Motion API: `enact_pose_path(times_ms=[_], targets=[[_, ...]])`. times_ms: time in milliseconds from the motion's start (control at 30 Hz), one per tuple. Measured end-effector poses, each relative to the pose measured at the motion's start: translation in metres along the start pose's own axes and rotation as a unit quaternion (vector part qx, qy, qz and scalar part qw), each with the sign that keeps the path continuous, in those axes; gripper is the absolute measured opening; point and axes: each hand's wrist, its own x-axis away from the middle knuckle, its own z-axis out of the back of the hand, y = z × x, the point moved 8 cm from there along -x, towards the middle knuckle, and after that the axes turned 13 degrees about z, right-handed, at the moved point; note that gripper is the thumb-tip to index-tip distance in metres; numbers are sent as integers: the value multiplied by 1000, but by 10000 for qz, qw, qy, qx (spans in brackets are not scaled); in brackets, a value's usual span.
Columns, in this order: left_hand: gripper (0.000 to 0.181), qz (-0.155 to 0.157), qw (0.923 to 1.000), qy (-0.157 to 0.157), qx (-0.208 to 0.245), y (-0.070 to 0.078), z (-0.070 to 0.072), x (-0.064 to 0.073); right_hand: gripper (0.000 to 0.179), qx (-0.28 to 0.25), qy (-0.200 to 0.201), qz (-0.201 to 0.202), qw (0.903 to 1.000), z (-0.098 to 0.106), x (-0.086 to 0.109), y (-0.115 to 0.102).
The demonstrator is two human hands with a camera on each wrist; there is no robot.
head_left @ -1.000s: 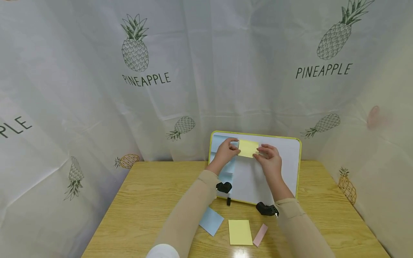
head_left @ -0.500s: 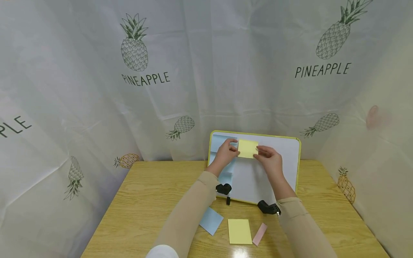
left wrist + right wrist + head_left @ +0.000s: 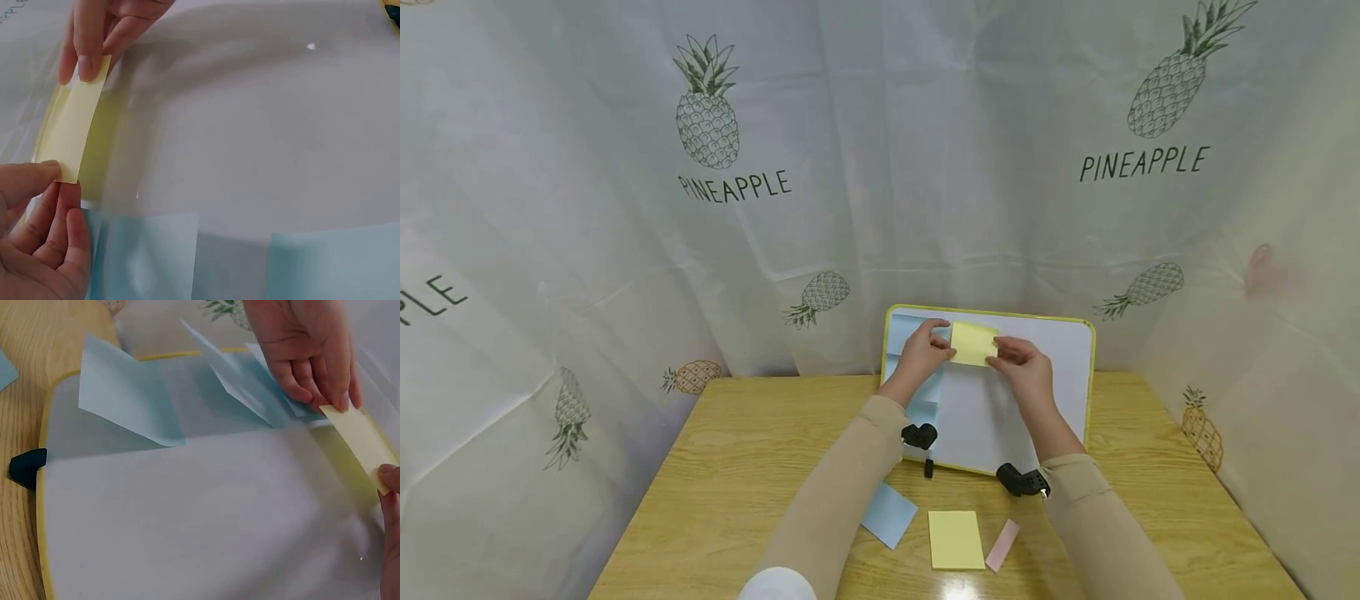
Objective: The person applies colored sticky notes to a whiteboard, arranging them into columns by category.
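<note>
A yellow sticky note [image 3: 973, 343] is stretched between both hands at the upper part of a yellow-edged whiteboard [image 3: 1000, 417]. My left hand [image 3: 920, 360] pinches its left edge between thumb and fingers, and my right hand [image 3: 1028, 375] pinches the right edge. In the left wrist view the sticky note [image 3: 75, 125] stands tilted out from the board, with a yellow tint on the surface behind it. Several blue sticky notes [image 3: 125, 394] run down the board's left side, their free ends lifting away from it. My left hand and forearm partly cover them in the head view.
On the wooden table [image 3: 760, 442] in front of the board lie a blue sticky pad [image 3: 890, 515], a yellow sticky pad [image 3: 955, 540] and a narrow pink strip pad [image 3: 1002, 546]. A small black piece [image 3: 929, 468] sits at the board's lower edge. A pineapple-print curtain [image 3: 880, 167] hangs behind.
The right hand's fingers have shifted slightly at the note's right edge, drawing closer together. Both hands keep the yellow sticky note at nearly the same place; the head view has moved a little.
</note>
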Motion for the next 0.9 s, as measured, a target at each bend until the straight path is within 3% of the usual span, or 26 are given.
enact_pose_path(times_ms=[900], targets=[[42,-9,10000,3,39,-4,-9,-6,34,287,-121,230,9993,0,-3,-3]])
